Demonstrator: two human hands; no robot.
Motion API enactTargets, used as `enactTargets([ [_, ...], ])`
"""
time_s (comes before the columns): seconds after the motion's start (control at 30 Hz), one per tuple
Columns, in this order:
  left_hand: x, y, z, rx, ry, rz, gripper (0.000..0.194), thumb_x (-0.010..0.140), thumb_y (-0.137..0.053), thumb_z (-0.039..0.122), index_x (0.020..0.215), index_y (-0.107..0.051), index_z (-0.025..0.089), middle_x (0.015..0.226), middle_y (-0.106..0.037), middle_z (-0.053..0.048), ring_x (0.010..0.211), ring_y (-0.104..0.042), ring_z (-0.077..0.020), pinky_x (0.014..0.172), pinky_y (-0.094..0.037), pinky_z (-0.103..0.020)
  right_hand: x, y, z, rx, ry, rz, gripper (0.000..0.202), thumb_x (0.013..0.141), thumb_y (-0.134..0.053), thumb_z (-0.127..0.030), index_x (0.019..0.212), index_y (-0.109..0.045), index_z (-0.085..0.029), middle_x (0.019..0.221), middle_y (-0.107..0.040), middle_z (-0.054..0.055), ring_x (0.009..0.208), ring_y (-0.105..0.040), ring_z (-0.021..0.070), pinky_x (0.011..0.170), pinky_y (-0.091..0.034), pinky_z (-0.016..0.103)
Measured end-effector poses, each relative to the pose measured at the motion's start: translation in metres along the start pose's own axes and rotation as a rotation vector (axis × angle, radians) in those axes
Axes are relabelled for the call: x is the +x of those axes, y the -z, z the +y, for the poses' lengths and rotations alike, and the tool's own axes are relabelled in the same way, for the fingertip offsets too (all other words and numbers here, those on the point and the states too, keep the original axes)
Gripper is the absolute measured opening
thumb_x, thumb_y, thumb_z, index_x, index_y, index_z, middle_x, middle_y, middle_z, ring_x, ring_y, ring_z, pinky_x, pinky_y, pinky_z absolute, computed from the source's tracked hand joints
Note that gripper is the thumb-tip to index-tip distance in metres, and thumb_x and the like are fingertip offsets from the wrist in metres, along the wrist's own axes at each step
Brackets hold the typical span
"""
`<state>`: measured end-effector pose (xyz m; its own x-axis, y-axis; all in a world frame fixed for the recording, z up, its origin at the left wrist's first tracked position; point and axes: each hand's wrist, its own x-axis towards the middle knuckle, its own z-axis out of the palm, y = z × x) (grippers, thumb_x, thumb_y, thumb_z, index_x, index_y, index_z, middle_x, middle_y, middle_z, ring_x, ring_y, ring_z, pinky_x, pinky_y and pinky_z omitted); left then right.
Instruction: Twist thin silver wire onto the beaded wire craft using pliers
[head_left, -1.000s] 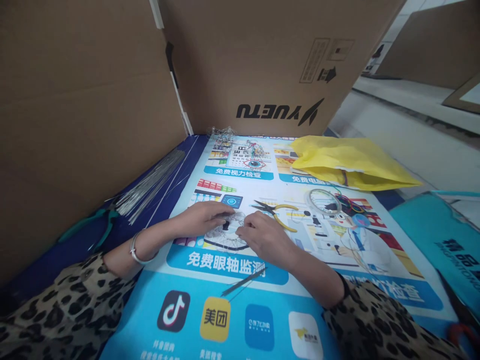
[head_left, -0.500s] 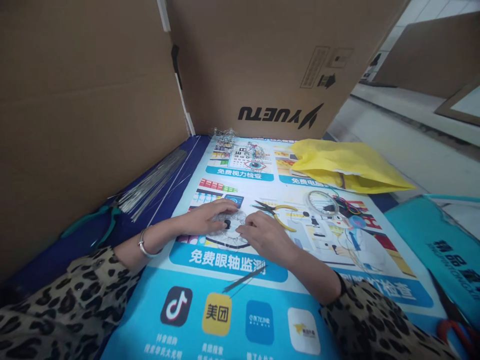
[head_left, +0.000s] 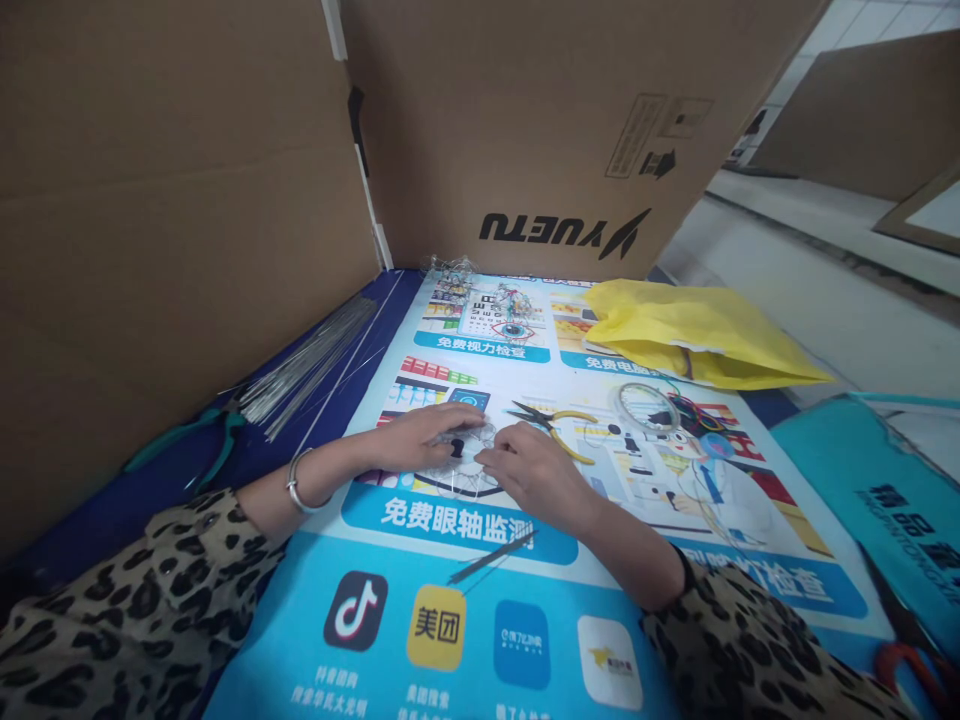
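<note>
Between my two hands lies a thin wire piece [head_left: 471, 455], hard to make out against the printed mat. My left hand [head_left: 421, 436] has its thumb and fingers round the left side of the wire piece. At its right edge, my right hand [head_left: 534, 470] is closed in a pinch on the wire. Pliers with yellow handles [head_left: 562, 428] lie just beyond my right hand, jaws spread. A small bundle of dark thin rods [head_left: 491, 558] rests on the mat nearer to me.
Silvery wires [head_left: 307, 365] and teal-handled pliers [head_left: 221, 450] lie at the left by a cardboard wall [head_left: 165, 200]. Tangled wire [head_left: 514, 300] sits at the back. A yellow bag [head_left: 697, 330], a wire coil [head_left: 649, 408] and a teal bag [head_left: 862, 500] are at the right.
The view has shifted slightly. My left hand's fingers have moved a little over the wire piece; my right hand keeps nearly the same pose.
</note>
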<state>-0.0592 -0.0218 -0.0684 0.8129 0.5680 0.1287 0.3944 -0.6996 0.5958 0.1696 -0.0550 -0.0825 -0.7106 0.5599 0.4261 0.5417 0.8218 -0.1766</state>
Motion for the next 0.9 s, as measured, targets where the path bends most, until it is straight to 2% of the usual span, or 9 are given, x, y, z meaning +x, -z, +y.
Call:
enactTargets([
  [0.17, 0.0014, -0.0045, -0.0014, 0.024, -0.030, 0.013, 0.054, 0.076, -0.044, 0.006, 0.129, -0.038, 0.020, 0.137, -0.040, -0.010, 0.127, -0.035, -0.0208, 0.106, -0.031, -0.042, 0.0001, -0.0007, 0.0007, 0.007, -0.003, 0.006, 0.018, 0.086, -0.049, -0.020, 0.096, -0.065, -0.020, 0.085, -0.058, 0.007, 0.085, -0.051, 0.0174, 0.074, -0.043, 0.030],
  [0.5, -0.0026, -0.0035, -0.0047, -0.112, 0.015, 0.214, 0.036, 0.081, -0.050, 0.014, 0.115, -0.052, 0.022, 0.125, -0.048, -0.009, 0.121, -0.041, -0.0203, 0.102, -0.035, -0.042, -0.0027, -0.0021, 0.0035, 0.044, -0.035, 0.017, 0.020, 0.086, -0.052, -0.023, 0.103, -0.061, -0.021, 0.091, -0.058, 0.007, 0.088, -0.052, 0.0190, 0.076, -0.044, 0.032],
  [0.67, -0.0039, -0.0035, -0.0030, -0.120, 0.034, 0.253, 0.030, 0.081, -0.051, 0.015, 0.110, -0.055, 0.022, 0.123, -0.049, -0.009, 0.119, -0.043, -0.0207, 0.100, -0.037, -0.041, -0.0035, -0.0002, 0.0038, 0.114, -0.057, 0.030, 0.022, 0.086, -0.051, -0.024, 0.105, -0.060, -0.020, 0.092, -0.057, 0.008, 0.089, -0.052, 0.0193, 0.077, -0.045, 0.034],
  [0.9, -0.0053, 0.0018, -0.0015, -0.119, -0.025, 0.411, 0.017, 0.084, -0.047, 0.018, 0.091, -0.062, 0.018, 0.096, -0.058, -0.006, 0.094, -0.053, -0.0162, 0.086, -0.044, -0.033, -0.0048, 0.0011, 0.0046, 0.178, -0.087, 0.108, 0.022, 0.085, -0.051, -0.022, 0.105, -0.060, -0.019, 0.092, -0.058, 0.008, 0.089, -0.053, 0.0195, 0.078, -0.047, 0.036],
])
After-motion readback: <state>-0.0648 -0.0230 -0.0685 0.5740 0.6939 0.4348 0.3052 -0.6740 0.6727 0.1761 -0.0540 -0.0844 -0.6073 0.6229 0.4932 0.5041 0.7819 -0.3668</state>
